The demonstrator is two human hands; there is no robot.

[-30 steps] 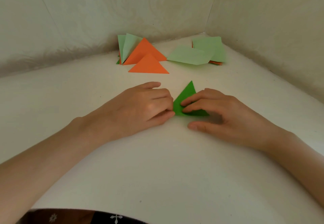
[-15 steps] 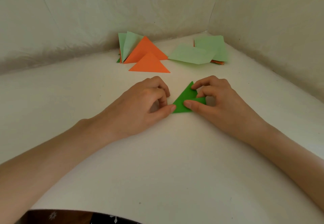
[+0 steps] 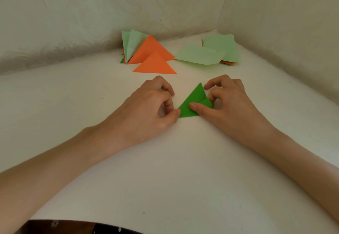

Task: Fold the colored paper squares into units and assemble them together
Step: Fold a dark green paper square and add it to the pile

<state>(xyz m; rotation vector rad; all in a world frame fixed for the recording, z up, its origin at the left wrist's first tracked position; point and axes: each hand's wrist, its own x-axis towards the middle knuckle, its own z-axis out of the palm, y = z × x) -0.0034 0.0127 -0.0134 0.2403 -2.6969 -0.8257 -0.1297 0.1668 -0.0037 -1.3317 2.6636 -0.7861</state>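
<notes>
- We see a small dark green triangle (image 3: 190,101) of folded paper lying on a white table (image 3: 165,169), in the middle of the view between two bare hands.
- A second ago, both hands lay flat with their fingers stretched across the paper, pressing it down. Now the fingers of both are curled back and much more of the green shows.
- The left hand (image 3: 152,109) has drawn off to the side. Its fingers are tucked in, and only its thumb tip pins the near left corner to the table.
- The right hand (image 3: 233,105) pinches the right corner between thumb and a bent finger, and a small flap (image 3: 207,103) now rises there.
- We judge the pressed crease finished and a further fold of this same unit just starting. Joining the units looks some way off.
- The triangle's sharp tip points away from the person, leaning a little right, toward the back wall. Its long axis runs from the pinned near left corner up to that far tip.
- Beyond it lie two orange triangles (image 3: 155,65), and to their right a loose stack of pale green sheets (image 3: 201,54), well apart from the hands.
</notes>
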